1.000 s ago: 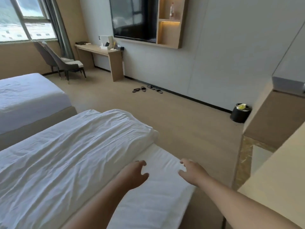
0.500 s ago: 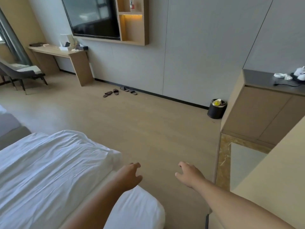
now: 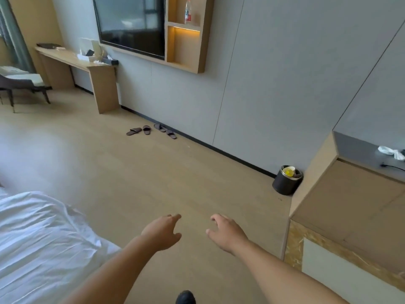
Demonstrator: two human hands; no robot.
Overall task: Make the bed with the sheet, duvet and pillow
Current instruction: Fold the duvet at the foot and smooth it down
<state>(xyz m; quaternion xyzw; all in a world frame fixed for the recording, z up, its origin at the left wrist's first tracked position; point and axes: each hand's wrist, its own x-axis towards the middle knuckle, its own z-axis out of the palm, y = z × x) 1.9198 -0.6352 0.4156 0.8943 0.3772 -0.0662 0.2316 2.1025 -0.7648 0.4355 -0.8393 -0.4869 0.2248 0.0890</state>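
Note:
The bed's corner, covered with a wrinkled white duvet (image 3: 39, 240), fills the lower left of the head view. My left hand (image 3: 163, 231) and my right hand (image 3: 226, 231) are held out over the bare wooden floor, to the right of the bed. Both hands are empty with fingers loosely spread, touching nothing. No pillow is visible, and the sheet cannot be told apart under the duvet.
A black waste bin (image 3: 287, 179) stands by the wall beside a wooden cabinet (image 3: 350, 205) on the right. Dark slippers (image 3: 151, 131) lie along the wall. A desk (image 3: 87, 69), a chair (image 3: 22, 83) and a wall TV (image 3: 131, 25) are at the far left.
The view has turned right, away from the bed. The bed's white end part near my hands has left view. My hands, earlier over the bed's end, now hang over the floor.

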